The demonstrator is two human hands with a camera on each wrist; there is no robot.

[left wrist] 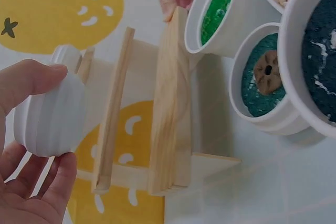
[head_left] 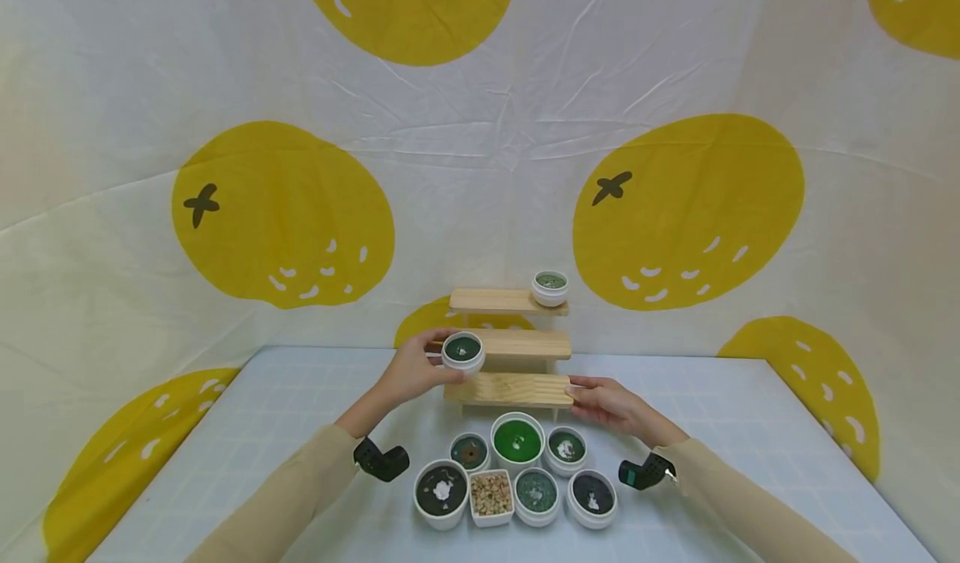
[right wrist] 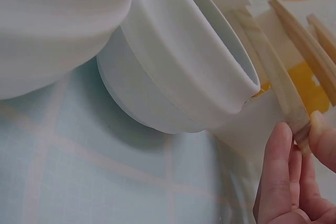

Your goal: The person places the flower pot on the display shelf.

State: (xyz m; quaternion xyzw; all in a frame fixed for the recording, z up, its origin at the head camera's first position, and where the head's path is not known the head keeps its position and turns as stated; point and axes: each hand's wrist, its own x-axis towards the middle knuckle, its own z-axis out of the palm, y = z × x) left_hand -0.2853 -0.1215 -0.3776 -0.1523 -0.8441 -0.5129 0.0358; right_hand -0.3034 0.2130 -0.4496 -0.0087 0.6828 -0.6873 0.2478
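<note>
My left hand (head_left: 415, 370) grips a small white pot (head_left: 463, 353) with a dark green filling, thumb and fingers round its sides. It holds the pot at the left end of a three-tier wooden stand (head_left: 517, 344), around the height of the middle shelf. In the left wrist view the held pot (left wrist: 51, 109) shows its ribbed white side. My right hand (head_left: 609, 402) pinches the right end of the stand's lowest shelf, thumb on one face and fingers on the other, as the right wrist view shows at the shelf end (right wrist: 294, 114). Another white pot (head_left: 551, 289) sits on the top shelf's right end.
Before the stand are several white pots, among them a bright green-filled one (head_left: 517, 440) and a large dark-filled one (head_left: 441, 493). A square dish of pebbles (head_left: 491, 496) stands among them. A fruit-print cloth (head_left: 480, 196) hangs behind the pale table (head_left: 300, 413).
</note>
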